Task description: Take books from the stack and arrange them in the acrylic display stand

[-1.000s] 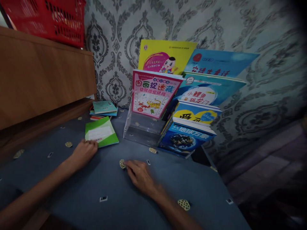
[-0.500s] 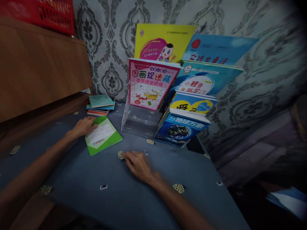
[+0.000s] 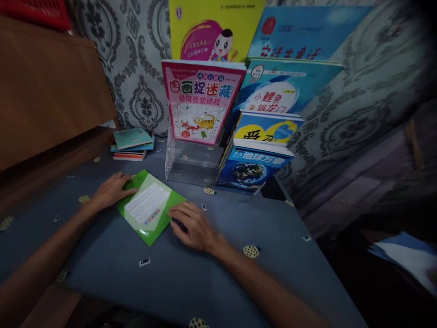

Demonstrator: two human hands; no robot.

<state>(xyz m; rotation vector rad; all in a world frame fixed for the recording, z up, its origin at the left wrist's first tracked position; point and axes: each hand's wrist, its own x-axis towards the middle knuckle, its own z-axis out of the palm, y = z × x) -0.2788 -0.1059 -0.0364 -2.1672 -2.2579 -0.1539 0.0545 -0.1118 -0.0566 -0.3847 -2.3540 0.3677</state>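
A thin green book (image 3: 146, 205) with a pale printed panel lies turned at an angle on the blue-grey tabletop, and its near corner catches a glare. My left hand (image 3: 111, 190) holds its left edge, with the thumb over the cover and the fingers at the far side. At the right edge, my right hand (image 3: 194, 228) has its curled fingertips on the cover and its thumb close to the edge. Behind the book stands a clear plastic book rack (image 3: 191, 173). A pink picture book (image 3: 201, 107) leans in it, above a tier with no book.
Blue books (image 3: 251, 171) and a yellow book (image 3: 205, 27) fill other rack tiers. A small stack of books (image 3: 133, 143) lies at the back left, beside a wooden cabinet (image 3: 51, 86). A red basket (image 3: 37, 11) sits on top. Patterned wallpaper covers the wall.
The green book has been turned and drawn nearer. My right hand has come from the bare cloth to the book's right edge. The view has tilted lower.
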